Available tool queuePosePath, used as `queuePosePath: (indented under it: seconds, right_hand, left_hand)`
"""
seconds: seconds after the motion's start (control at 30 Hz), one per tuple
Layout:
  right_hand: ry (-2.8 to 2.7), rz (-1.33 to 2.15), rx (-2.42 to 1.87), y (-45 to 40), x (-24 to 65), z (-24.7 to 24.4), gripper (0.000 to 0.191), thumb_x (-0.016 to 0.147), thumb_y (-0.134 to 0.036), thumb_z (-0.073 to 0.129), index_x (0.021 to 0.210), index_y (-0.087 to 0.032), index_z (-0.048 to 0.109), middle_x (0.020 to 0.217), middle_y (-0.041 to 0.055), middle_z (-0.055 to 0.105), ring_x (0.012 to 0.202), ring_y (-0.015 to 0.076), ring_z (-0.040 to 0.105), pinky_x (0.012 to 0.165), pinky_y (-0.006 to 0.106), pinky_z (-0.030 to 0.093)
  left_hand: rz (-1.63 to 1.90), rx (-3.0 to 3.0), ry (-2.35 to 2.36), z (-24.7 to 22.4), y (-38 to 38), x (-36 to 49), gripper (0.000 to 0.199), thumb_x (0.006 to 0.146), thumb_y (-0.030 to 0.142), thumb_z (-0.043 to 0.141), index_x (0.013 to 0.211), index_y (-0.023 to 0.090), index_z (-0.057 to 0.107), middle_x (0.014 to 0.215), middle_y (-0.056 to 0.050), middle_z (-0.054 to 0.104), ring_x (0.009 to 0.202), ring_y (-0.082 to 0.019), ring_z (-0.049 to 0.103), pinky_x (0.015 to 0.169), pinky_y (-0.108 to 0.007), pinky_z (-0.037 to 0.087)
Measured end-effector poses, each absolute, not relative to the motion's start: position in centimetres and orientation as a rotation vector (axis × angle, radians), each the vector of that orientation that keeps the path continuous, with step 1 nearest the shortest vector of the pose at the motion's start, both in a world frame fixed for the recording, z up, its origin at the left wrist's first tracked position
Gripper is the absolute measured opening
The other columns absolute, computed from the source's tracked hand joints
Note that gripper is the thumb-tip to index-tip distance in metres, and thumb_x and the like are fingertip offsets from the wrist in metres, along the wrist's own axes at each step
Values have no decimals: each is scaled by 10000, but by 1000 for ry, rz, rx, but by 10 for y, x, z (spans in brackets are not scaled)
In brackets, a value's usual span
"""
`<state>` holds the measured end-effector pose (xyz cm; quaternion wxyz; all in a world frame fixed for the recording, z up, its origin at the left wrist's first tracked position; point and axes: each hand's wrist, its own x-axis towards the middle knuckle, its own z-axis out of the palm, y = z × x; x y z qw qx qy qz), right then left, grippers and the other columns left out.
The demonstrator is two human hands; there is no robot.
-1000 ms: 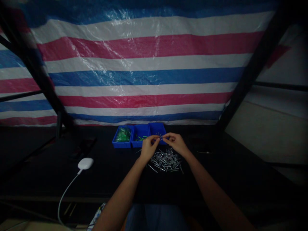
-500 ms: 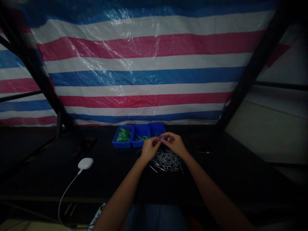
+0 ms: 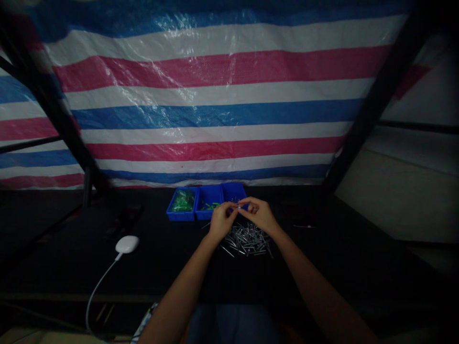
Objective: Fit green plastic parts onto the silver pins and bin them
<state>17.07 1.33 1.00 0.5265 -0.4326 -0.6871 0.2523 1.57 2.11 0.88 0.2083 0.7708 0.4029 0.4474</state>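
Observation:
My left hand (image 3: 223, 220) and my right hand (image 3: 260, 214) meet above the front edge of the right blue bin. Between their fingertips is a small metal pin (image 3: 238, 206), too small to show detail. A loose pile of silvery metal pins (image 3: 247, 241) lies on the black table (image 3: 158, 267) just below my hands. Three blue plastic bins stand in a row behind them: the left bin (image 3: 181, 215) holds green pieces in a clear bag, the middle bin (image 3: 210, 193) holds loose green pieces, and the right bin (image 3: 234, 190) holds small metal pieces.
A white rounded device (image 3: 127, 244) with a white cable (image 3: 96, 286) lies on the table left of my arms. A red, white and blue striped tarp (image 3: 215, 114) hangs behind the table between dark frame posts (image 3: 376, 100).
My hands have moved slightly closer together, and their fingers have shifted around the small pin. The bins and the pile of pins look unmoved.

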Motion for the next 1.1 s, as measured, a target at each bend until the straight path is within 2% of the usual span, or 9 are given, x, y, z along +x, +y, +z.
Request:
queuePosePath:
  seconds: [0.83,1.1]
  right_hand:
    - [-1658,559,-1063,8,168,16,239,671,-334,607,837,-166,646,635,7,590,468,79,419,432,204,313]
    - [-1652,593,-1032,8,169,15,242,660,-333,618,834,-166,641,704,16,608,458,70,400,423,205,313]
  left_hand:
    - [1236,2144,1105,13,19,17,153,762,172,513,879,155,610,840,-31,639,632,-112,530,585,-219,405]
    - [1216,2178,1112,11,17,17,142,776,183,511,886,161,598,833,-26,625,632,-113,525,613,-225,412]
